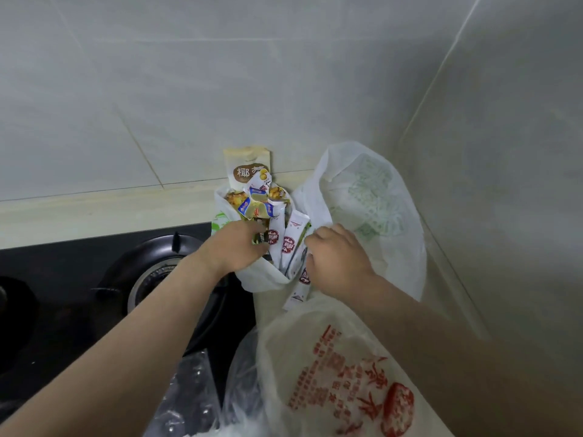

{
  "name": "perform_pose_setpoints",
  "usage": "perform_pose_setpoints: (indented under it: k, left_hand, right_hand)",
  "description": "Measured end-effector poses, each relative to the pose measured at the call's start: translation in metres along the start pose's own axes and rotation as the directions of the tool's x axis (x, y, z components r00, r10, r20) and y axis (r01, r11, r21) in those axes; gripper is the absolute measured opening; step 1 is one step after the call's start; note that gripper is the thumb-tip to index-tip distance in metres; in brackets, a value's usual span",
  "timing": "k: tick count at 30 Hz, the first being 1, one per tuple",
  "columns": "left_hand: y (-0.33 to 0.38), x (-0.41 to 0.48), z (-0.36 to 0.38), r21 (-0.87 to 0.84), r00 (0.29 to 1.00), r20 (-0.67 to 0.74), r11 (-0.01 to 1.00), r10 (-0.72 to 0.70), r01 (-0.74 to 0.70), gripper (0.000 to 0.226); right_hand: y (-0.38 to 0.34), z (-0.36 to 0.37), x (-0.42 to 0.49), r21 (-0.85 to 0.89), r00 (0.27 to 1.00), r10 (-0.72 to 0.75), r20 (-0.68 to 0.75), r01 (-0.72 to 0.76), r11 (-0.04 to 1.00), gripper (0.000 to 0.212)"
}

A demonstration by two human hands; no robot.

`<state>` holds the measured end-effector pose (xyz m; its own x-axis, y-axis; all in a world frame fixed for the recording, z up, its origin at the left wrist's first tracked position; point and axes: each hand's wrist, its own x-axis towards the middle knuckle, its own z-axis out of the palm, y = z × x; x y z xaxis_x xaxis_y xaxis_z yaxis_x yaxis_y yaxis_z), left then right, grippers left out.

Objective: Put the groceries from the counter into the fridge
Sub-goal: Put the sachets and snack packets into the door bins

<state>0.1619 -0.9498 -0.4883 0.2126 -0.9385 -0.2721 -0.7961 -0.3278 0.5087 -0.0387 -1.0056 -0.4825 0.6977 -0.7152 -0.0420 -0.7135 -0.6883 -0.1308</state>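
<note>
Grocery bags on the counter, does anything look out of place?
Yes. The clear plastic bag lies on the black gas hob beside a burner, and one white stick packet lies loose on the counter.

Four plastic bags: one small white bag [262, 277], one green-printed bag [375, 197], one red-printed bag [340, 373] and one clear bag [189, 392]. At least three stick sachets [288, 247] show, one brown-labelled pouch [249, 167], and several blue-and-yellow packets [257, 208] too jumbled to count. Two burners: right burner [157, 272], left burner [15, 307]. Two hands: left hand [235, 244], right hand [337, 258].
</note>
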Motion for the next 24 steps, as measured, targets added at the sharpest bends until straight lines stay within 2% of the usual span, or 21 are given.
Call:
perform_pose_setpoints:
  k: [2,3,5,7,10,12,14,15,18,20,24]
  left_hand:
    - [0.006,0.016,0.008,-0.051,1.0,0.003,0.999,-0.01,0.01,0.017]
    - [0.007,0.023,0.013,-0.078,1.0,0.009,0.997,-0.026,0.027,0.021]
    - [0.004,0.032,0.022,-0.126,0.999,0.016,0.991,-0.046,0.048,0.024]
    - [-0.001,0.037,0.03,-0.152,0.997,0.0,0.986,-0.074,0.073,0.023]
    - [-0.008,0.045,0.031,-0.2,0.994,-0.042,0.975,-0.103,0.092,0.023]
    - [-0.013,0.052,0.024,-0.228,0.99,-0.076,0.969,-0.12,0.1,0.011]
    - [-0.02,0.061,0.011,-0.269,0.98,-0.119,0.955,-0.16,0.123,0.025]
    - [-0.023,0.067,0.005,-0.285,0.977,-0.133,0.951,-0.167,0.124,0.026]
    - [-0.029,0.082,-0.006,-0.295,0.973,-0.159,0.949,-0.167,0.115,0.008]
    - [-0.025,0.084,-0.003,-0.303,0.979,-0.147,0.948,-0.143,0.093,0.006]
    - [-0.014,0.079,0.02,-0.382,0.987,-0.099,0.921,-0.125,0.078,0.029]
  right_hand:
    - [-0.007,0.008,0.005,0.093,0.995,0.034,0.093,-0.043,0.995,0.016]
    - [-0.008,0.013,0.008,0.144,0.974,0.079,0.214,-0.112,0.983,0.02]
    - [-0.005,0.024,0.018,0.217,0.91,0.142,0.389,-0.241,0.946,0.021]
    - [-0.001,0.035,0.023,0.289,0.876,0.186,0.445,-0.336,0.896,0.016]
    - [0.002,0.047,0.033,0.322,0.862,0.203,0.465,-0.378,0.868,0.013]
    - [0.002,0.051,0.04,0.322,0.863,0.225,0.452,-0.393,0.861,0.019]
    - [0.004,0.054,0.047,0.358,0.869,0.249,0.428,-0.416,0.836,0.022]
    - [0.006,0.056,0.05,0.37,0.869,0.261,0.42,-0.427,0.825,0.02]
    - [0.01,0.064,0.055,0.392,0.882,0.294,0.368,-0.434,0.811,0.012]
    - [0.013,0.072,0.054,0.394,0.894,0.317,0.315,-0.427,0.814,0.014]
    - [0.019,0.09,0.05,0.491,0.887,0.363,0.285,-0.46,0.74,0.03]
